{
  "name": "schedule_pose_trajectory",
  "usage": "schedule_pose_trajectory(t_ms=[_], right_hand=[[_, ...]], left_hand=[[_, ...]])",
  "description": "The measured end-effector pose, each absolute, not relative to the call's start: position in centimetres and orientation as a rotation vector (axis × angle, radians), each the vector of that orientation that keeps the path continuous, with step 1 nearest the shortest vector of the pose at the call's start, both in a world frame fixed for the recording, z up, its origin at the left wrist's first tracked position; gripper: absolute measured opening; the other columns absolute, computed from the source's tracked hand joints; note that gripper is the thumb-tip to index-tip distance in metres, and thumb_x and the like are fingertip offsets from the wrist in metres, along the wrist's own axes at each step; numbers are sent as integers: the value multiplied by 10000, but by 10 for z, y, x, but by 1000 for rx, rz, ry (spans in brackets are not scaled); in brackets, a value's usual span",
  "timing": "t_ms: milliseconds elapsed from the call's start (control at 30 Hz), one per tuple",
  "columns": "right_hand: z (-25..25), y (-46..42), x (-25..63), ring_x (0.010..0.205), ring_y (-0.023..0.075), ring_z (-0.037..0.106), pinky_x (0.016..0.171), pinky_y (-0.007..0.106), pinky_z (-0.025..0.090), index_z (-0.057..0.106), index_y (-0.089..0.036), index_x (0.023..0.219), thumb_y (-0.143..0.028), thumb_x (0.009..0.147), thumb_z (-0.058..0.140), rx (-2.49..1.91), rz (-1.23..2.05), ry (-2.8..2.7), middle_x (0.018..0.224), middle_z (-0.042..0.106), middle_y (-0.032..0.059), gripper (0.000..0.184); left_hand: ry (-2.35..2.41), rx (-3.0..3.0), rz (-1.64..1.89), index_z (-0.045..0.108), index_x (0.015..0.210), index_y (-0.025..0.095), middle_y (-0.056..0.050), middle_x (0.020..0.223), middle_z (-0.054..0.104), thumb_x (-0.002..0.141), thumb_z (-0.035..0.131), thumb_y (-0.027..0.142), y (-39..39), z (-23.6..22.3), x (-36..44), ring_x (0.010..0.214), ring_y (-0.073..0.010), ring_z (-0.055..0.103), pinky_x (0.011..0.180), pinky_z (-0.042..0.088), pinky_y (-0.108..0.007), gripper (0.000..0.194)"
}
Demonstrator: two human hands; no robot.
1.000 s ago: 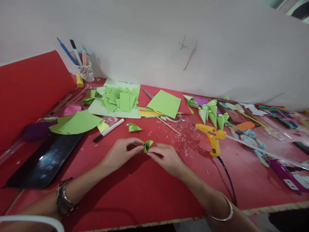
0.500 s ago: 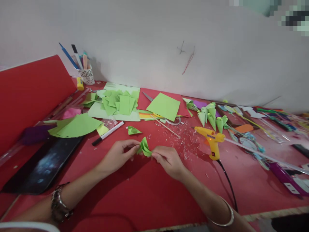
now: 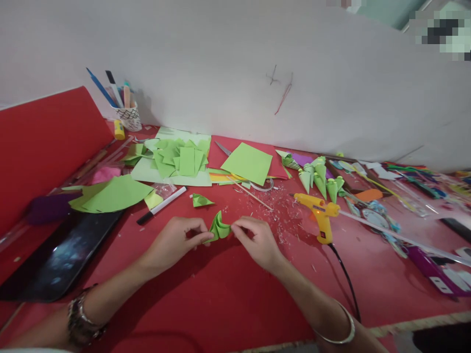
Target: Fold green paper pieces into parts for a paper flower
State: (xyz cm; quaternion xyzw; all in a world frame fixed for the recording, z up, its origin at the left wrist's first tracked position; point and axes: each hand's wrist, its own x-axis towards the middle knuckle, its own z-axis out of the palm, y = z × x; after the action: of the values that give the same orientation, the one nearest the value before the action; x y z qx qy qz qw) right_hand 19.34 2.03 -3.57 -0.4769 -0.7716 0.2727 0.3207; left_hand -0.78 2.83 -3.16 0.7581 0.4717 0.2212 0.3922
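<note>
Between my two hands, above the red tabletop (image 3: 221, 304), is a folded green paper piece (image 3: 220, 227) with curved, raised flaps. My left hand (image 3: 184, 240) pinches its left side between thumb and fingers. My right hand (image 3: 255, 240) pinches its right tip. Just beyond them lies a second folded green paper piece (image 3: 201, 200). A yellow glue gun (image 3: 321, 215) rests on the table to the right of my right hand, its small light glowing orange. Left of it, a capped white marker (image 3: 162, 206) lies near my left hand.
Behind are a pile of green paper pieces (image 3: 187, 161), a green square sheet (image 3: 247, 163) and several green paper cones (image 3: 319, 177). A black tablet-like device (image 3: 62, 260) lies at left, below fan-shaped green sheets (image 3: 114, 194). A pen cup (image 3: 128, 116) stands by the wall.
The folded paper has turned a little in my fingers, its left side now lower and its flaps more spread. My camera view has shifted slightly.
</note>
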Motion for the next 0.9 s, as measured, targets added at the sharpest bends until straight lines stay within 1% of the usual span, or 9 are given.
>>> schedule_pose_trajectory(t_ms=[67,133,233,333,433,533,633,767,900], right_hand=[[-36,21,193,599,109,509,563,217,389,594,-170,687,-231,839,437,-1227,754,-2053,651,577,12,227],[-36,21,194,641,112,537,610,225,416,612,-174,707,-227,825,462,-1149,841,-2071,692,606,16,198],[-36,21,195,707,117,559,688,241,434,620,-173,730,-197,784,519,-977,982,-2101,746,626,21,117],[-37,21,196,724,120,555,703,252,435,608,-166,729,-186,755,559,-877,1062,-2112,757,614,26,60],[-38,21,196,713,121,545,693,262,434,598,-167,691,-224,759,572,-852,1069,-2091,741,598,24,92],[-37,21,195,704,120,543,684,262,436,591,-171,674,-233,774,557,-887,1065,-2055,730,586,23,123],[-36,21,196,684,113,545,660,248,438,578,-167,675,-219,779,548,-939,1075,-1997,724,573,22,120],[-36,23,199,688,115,548,660,249,440,568,-169,682,-232,785,537,-987,1074,-1949,732,567,20,125],[-37,25,200,682,117,548,659,256,441,574,-168,687,-239,791,524,-1016,1041,-1962,731,566,21,136]], left_hand=[[1215,2057,572,561,602,166,17,566,593,792,497,412,28,-32,-8,528,-108,499,527,351,-203,317],[1186,2258,626,522,548,165,30,499,531,782,509,429,28,-34,-8,501,-102,451,537,334,-208,353],[1039,2518,724,436,478,164,57,438,407,811,460,450,27,-35,-9,441,-80,338,584,334,-224,440],[894,2594,774,396,469,164,64,444,363,845,399,444,24,-34,-8,434,-77,298,602,339,-225,469],[824,2517,785,378,469,168,62,445,344,854,351,470,23,-32,-7,441,-82,302,585,346,-222,491],[822,2382,770,366,468,172,54,445,345,858,319,484,22,-29,-7,453,-87,322,602,363,-228,502],[852,2267,824,343,477,175,46,450,350,871,320,426,23,-26,-9,469,-92,345,582,357,-227,467],[979,2108,854,291,483,181,46,455,324,859,317,328,25,-24,-11,454,-88,343,478,307,-207,405],[1052,2021,793,289,488,180,53,452,334,854,304,313,27,-25,-12,419,-73,331,434,280,-193,390]])
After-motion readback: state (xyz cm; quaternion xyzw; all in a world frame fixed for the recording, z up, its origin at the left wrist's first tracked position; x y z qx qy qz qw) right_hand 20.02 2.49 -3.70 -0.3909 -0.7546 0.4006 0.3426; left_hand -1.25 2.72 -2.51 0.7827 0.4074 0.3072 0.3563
